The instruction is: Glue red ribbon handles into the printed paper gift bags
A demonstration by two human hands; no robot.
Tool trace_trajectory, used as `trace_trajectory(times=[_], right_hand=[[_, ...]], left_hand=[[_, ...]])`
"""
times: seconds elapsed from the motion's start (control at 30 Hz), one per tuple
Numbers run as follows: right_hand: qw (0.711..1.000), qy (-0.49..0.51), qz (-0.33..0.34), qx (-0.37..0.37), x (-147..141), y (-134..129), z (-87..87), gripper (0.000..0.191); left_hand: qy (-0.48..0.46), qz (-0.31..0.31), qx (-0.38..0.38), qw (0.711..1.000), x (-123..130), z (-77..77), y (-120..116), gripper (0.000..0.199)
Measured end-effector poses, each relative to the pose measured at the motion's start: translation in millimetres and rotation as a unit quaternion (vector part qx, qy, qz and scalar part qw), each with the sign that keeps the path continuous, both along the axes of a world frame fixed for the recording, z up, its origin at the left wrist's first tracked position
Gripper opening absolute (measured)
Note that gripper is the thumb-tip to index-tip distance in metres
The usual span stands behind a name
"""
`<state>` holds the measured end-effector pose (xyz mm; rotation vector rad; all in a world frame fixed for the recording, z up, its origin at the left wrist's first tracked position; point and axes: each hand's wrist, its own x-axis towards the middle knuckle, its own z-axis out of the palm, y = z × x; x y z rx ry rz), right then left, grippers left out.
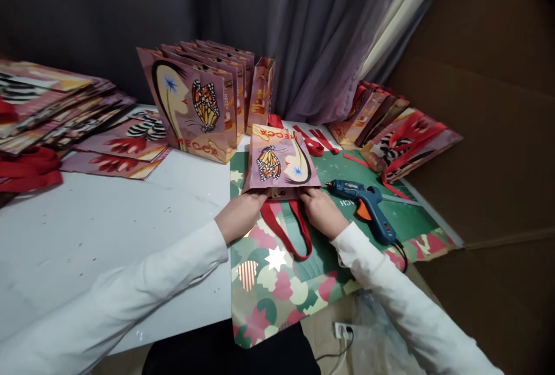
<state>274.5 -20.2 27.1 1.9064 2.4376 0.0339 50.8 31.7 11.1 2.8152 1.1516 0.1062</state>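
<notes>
The left hand (241,214) and right hand (324,213) meet the near edge of a paper bag (281,158) at its 7 and 5 o'clock corners; their fingertips are hidden, so how tightly they close cannot be told. The bag lies with its opening towards 6 o'clock, where a red ribbon handle (308,241) loops out. At the right hand's 2 o'clock, nearer than to the left, a glue gun (373,204) points its nozzle bagward.

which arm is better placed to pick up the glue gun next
Right, probably: the right grip is nearer the glue gun, while the left grip sits across the bag from it.
</notes>
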Motion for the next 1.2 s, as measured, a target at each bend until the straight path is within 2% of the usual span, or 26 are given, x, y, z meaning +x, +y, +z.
trace_trajectory(times=[0.07, 0.17, 0.4, 0.53, 0.63, 0.83, 1.0, 1.13, 1.2], right_hand=[[1.0, -0.009, 0.016, 0.015, -4, -5, -0.8, 0.042], [0.999, -0.033, 0.02, 0.025, -14, -10, -1.5, 0.04], [0.997, -0.069, 0.016, 0.04, -36, -10, -2.6, 0.025], [0.997, -0.049, -0.014, 0.052, -38, -12, -8.2, 0.027], [0.997, -0.035, -0.041, 0.047, -33, -14, -9.7, 0.032], [0.998, -0.021, -0.06, 0.012, -33, -12, 2.6, 0.031], [0.995, -0.005, -0.098, 0.014, -56, -10, 9.1, 0.027], [0.998, 0.047, -0.013, 0.044, -79, -7, 0.8, 0.027], [0.997, 0.061, 0.005, 0.042, -86, -5, -2.9, 0.026]], left_hand=[[-0.009, -0.017, -0.002, 1.0, -6, -1.0, 3, 0.053], [0.0, -0.01, -0.017, 1.0, -8, 0.1, 2, 0.056], [0.01, -0.009, -0.02, 1.0, -4, 4.4, -11, 0.045], [-0.005, -0.019, -0.027, 0.999, -7, 2.5, -13, 0.046], [-0.02, -0.04, -0.006, 0.999, -15, -2.4, -16, 0.048], [-0.051, -0.061, 0.053, 0.995, -32, -13.0, -26, 0.048], [-0.047, -0.052, 0.044, 0.997, -30, -9.5, -32, 0.048], [-0.041, -0.029, 0.036, 0.998, -18, 0.2, -37, 0.049], [-0.025, -0.006, 0.042, 0.999, -8, 4.9, -38, 0.042]])
